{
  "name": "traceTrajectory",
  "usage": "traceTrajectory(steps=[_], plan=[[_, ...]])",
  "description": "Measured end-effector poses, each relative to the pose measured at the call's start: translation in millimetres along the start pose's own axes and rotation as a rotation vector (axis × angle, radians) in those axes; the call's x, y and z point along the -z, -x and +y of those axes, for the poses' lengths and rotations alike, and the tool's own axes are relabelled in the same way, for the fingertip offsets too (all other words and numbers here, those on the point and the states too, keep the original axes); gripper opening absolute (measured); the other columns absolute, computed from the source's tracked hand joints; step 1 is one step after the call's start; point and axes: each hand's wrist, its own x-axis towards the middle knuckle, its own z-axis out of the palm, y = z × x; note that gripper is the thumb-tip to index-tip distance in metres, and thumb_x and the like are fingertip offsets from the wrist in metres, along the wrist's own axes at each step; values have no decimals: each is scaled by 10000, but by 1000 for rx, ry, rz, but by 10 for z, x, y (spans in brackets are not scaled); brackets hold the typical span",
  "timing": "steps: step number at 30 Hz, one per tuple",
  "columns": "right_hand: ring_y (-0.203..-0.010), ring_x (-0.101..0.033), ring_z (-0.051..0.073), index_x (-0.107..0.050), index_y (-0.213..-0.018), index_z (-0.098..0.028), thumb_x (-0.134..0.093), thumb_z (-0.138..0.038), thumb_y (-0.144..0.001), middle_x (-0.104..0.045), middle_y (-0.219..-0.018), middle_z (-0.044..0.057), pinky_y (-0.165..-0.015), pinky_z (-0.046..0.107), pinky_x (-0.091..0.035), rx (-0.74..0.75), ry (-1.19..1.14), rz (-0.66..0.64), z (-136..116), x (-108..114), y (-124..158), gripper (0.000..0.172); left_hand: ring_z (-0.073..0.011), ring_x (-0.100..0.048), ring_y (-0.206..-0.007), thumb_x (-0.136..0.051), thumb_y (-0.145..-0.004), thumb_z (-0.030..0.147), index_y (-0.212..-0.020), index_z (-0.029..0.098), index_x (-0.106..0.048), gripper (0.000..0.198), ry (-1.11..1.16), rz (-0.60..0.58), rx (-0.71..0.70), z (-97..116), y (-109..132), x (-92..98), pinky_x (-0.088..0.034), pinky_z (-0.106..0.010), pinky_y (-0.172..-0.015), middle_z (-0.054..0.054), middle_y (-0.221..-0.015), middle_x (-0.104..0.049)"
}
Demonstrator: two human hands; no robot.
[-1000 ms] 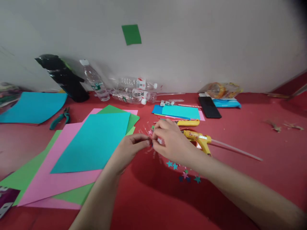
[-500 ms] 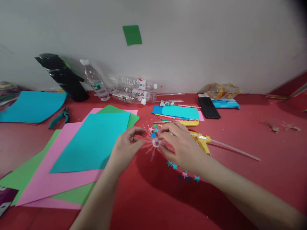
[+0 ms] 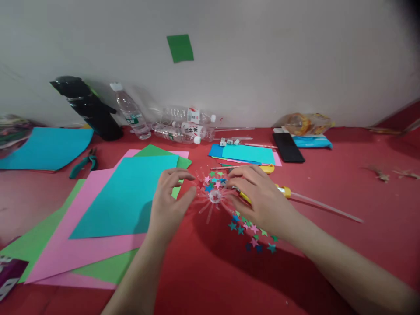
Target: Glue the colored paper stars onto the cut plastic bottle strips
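A clear plastic piece (image 3: 215, 195) with thin strips fanned out like a burst lies on the red table (image 3: 344, 175). Small pink, blue and green paper stars sit on its strips. My left hand (image 3: 170, 199) is just left of it, fingers curled loosely and apart, holding nothing. My right hand (image 3: 259, 197) is on its right side, fingers spread, with the fingertips at the strip ends. Several loose paper stars (image 3: 252, 234) lie below my right wrist. A yellow glue gun (image 3: 282, 191) is mostly hidden under my right hand.
Teal (image 3: 127, 197), pink (image 3: 75, 245) and green sheets overlap at the left. A yellow utility knife (image 3: 268, 168), small paper stack (image 3: 247, 154), phone (image 3: 288, 146), pliers (image 3: 83, 163), plastic bottles (image 3: 183, 127) and a black flask (image 3: 88, 107) lie farther back near the wall.
Both hands were pinched together over the plastic burst; they have since drawn apart and opened, uncovering the piece and its stars on the table.
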Motion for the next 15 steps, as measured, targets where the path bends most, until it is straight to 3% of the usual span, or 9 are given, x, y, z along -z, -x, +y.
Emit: traceTrajectory(steps=[5, 9, 12, 15], plan=[[-1061, -537, 260, -609, -1100, -147, -557, -187, -914, -606, -1164, 120, -912, 422, -484, 56, 35, 13, -81, -6, -5, 197, -242, -562, -1051, -585, -757, 212, -940, 213, -634, 189, -23, 2, -14, -38, 6, -36, -448, -397, -884, -65, -1052, -619], [-1028, -544, 263, -609, -1127, -149, -547, -171, -913, -589, -1202, 132, -880, 428, -497, 34, 102, -38, -88, -46, 7, 224, -267, -576, -1160, -520, -758, 250, -1049, 213, -625, 311, 293, -9, 271, -117, -25, -73, -470, -410, -924, -86, -1219, -629], [-1013, -554, 255, -628, -1035, -161, -527, -130, -912, -600, -1156, 126, -854, 420, -509, 20, 95, -57, -26, -82, 20, 163, -237, -698, -900, -510, -758, 310, -1089, 184, -559, 358, 513, -27, 549, -146, -57, -79, -543, -323, -652, -111, -1114, -684], [-1052, -559, 250, -626, -1016, -160, -488, -105, -922, -603, -1154, 131, -897, 432, -500, 25, 71, -40, 35, -95, 28, 176, -148, -657, -543, -512, -715, 254, -1064, 175, -514, 358, 469, -46, 634, -219, -78, -81, -417, -210, -393, -55, -876, -705]])
